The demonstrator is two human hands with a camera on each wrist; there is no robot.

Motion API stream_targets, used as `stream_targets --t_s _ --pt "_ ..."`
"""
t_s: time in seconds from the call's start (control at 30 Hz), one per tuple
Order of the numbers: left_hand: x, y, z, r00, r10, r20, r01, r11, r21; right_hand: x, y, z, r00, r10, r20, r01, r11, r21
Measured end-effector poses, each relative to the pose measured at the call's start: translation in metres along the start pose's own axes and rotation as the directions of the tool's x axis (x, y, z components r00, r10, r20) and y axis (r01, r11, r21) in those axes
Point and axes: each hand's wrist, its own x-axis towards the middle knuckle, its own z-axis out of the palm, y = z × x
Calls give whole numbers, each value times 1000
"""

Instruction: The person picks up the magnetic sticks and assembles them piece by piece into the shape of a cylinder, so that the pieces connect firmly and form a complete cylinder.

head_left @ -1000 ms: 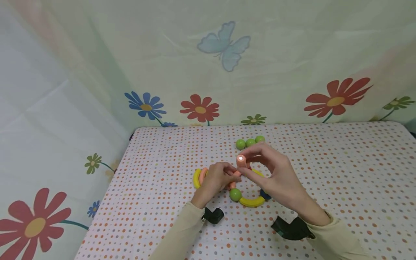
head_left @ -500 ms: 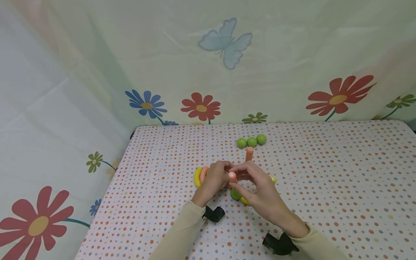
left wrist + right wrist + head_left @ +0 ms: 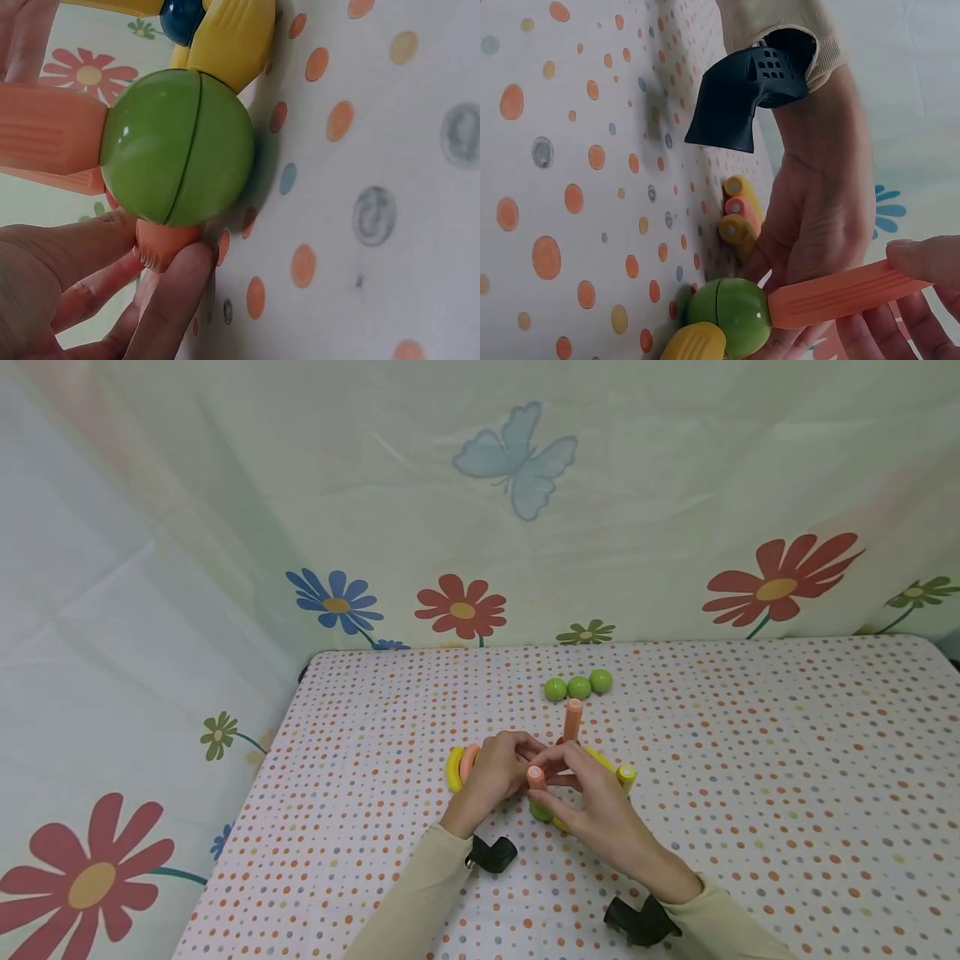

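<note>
Since the earlier frame the right hand (image 3: 592,806) has lowered its orange rod (image 3: 536,777) onto the green ball (image 3: 177,147) near the tabletop's (image 3: 750,777) centre. Its fingers pinch the rod; the left hand (image 3: 498,772) grips an adjoining rod. Seating it well probably needs axial pressure.

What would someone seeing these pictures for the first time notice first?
Probably the two hands meeting mid-table over a toy of sticks and balls: the right hand pinches an orange stick plugged into a green ball, and the left hand grips the pieces beside it. Next, three loose green balls in a row lie farther back on the dotted tablecloth, and big red flowers brighten the backdrop.
</note>
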Motion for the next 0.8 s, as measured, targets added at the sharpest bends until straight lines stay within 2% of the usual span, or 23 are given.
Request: stream_targets --t_s 0.3,0.47,0.57,0.67,0.8 --pt "0 1 0 1000 -15 10 15 1000 -19 -2 2 -1 1000 12 16 -12 1000 27" --pt "0 0 -2 1000 15 5 -15 1000 -19 -3 2 -5 1000 10 25 -10 1000 20" --pt "-1 -1 -2 1000 28 8 -28 999 -20 -3 -4 -10 998 -32 50 34 999 -34" --pt "-1 -1 -1 1000 20 22 -18 998 -68 -1 -18 -23 991 -95 94 105 989 -102" --pt "-2 0 -1 999 -25 46 31 988 -148 1 -48 -51 979 -158 126 180 966 -189"
